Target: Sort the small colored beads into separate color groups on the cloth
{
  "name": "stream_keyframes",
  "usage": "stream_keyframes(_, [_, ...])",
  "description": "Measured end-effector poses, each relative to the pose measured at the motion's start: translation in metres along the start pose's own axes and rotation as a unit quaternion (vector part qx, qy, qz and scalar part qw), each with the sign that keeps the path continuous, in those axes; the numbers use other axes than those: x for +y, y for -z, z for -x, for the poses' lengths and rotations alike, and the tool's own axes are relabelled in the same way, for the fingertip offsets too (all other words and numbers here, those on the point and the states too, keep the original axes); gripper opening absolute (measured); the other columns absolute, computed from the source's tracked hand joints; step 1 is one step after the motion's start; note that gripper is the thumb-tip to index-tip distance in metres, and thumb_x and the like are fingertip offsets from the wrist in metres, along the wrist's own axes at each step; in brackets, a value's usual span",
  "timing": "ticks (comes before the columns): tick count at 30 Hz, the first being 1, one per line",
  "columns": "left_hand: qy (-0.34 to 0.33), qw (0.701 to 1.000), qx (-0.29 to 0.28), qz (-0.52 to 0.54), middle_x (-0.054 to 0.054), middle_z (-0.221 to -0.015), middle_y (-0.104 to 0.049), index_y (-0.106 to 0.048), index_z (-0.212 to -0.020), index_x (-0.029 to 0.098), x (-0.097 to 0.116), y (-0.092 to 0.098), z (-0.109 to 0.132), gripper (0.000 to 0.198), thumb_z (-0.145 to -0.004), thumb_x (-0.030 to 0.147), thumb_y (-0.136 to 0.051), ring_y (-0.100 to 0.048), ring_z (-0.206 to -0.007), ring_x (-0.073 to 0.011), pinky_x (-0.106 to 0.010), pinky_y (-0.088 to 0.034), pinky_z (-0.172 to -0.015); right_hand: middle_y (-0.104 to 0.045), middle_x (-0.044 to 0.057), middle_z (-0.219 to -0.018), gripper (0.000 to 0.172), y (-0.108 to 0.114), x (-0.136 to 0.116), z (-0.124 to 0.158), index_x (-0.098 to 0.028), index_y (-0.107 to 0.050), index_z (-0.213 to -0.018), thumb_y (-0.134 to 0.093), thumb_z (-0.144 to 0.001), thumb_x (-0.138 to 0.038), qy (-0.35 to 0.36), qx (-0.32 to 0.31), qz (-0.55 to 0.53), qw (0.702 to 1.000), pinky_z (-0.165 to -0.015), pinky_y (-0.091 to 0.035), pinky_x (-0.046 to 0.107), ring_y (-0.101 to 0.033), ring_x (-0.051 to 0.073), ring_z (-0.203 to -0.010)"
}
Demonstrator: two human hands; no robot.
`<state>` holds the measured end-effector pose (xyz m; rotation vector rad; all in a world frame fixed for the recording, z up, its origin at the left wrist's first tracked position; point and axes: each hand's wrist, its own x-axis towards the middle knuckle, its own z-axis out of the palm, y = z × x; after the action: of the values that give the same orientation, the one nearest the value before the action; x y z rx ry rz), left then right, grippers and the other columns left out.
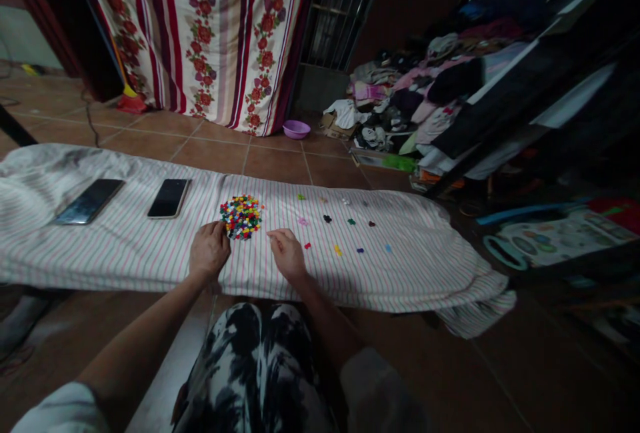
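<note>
A round pile of small multicoloured beads lies on the striped cloth. My left hand rests at the pile's lower left edge, fingers curled together against the beads; what they hold, if anything, is hidden. Just right of the pile, my right hand has its thumb and fingers pinched together, and anything between them is too small to make out. Farther right sit little groups sorted by colour, among them pink beads, black beads, yellow beads, red beads and light blue beads.
Two phones, a larger phone and a smaller phone, lie on the cloth's left side. Beyond it are a flowered curtain, a purple basin, a red dustpan and heaped clothes.
</note>
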<state>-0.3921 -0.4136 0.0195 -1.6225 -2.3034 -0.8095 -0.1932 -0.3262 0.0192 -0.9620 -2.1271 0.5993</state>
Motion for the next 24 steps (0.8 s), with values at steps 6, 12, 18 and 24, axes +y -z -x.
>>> stream_keyframes(6, [0.006,1.0,-0.002,-0.005,-0.014,-0.108,-0.067,-0.063,-0.109,0.015,0.002,0.001,-0.001,0.033,-0.089,0.022,-0.037,-0.059,-0.102,-0.0276,-0.043,-0.045,-0.095,-0.064,0.006,-0.101,0.031,-0.031,-0.014,-0.026,-0.025,-0.071,-0.109,-0.052,-0.088,-0.014,-0.034,-0.04,0.071,0.996,-0.083,-0.05,0.029,-0.062,0.019,-0.091])
stream_keyframes(12, [-0.003,1.0,-0.002,-0.008,-0.015,-0.107,-0.067,-0.063,-0.107,0.015,0.002,0.001,0.0,0.032,-0.088,0.022,-0.038,-0.059,-0.101,-0.0277,-0.043,-0.045,-0.094,-0.062,0.005,-0.101,0.026,-0.037,-0.019,-0.03,-0.029,-0.07,-0.109,-0.056,-0.09,-0.018,-0.055,-0.059,0.134,0.988,-0.078,-0.048,0.03,-0.061,0.02,-0.092])
stream_keyframes(18, [-0.004,1.0,0.009,-0.014,-0.014,-0.107,-0.067,-0.061,-0.108,0.014,0.001,-0.001,0.001,0.033,-0.089,0.025,-0.037,-0.059,-0.102,-0.0275,-0.042,-0.044,-0.095,-0.062,0.003,-0.102,0.02,-0.037,-0.021,-0.026,-0.03,-0.069,-0.106,-0.056,-0.092,-0.022,-0.066,-0.052,0.137,0.987,-0.076,-0.047,0.028,-0.061,0.019,-0.092])
stream_keyframes(24, [-0.019,1.0,-0.007,-0.023,-0.014,-0.101,-0.067,-0.061,-0.102,0.015,-0.001,-0.001,0.0,0.029,-0.087,0.024,-0.038,-0.06,-0.098,-0.0276,-0.042,-0.045,-0.091,-0.063,0.003,-0.11,0.017,-0.035,-0.023,-0.024,-0.026,-0.067,-0.104,-0.054,-0.094,-0.024,-0.061,-0.033,0.109,0.992,-0.081,-0.047,0.026,-0.061,0.016,-0.096])
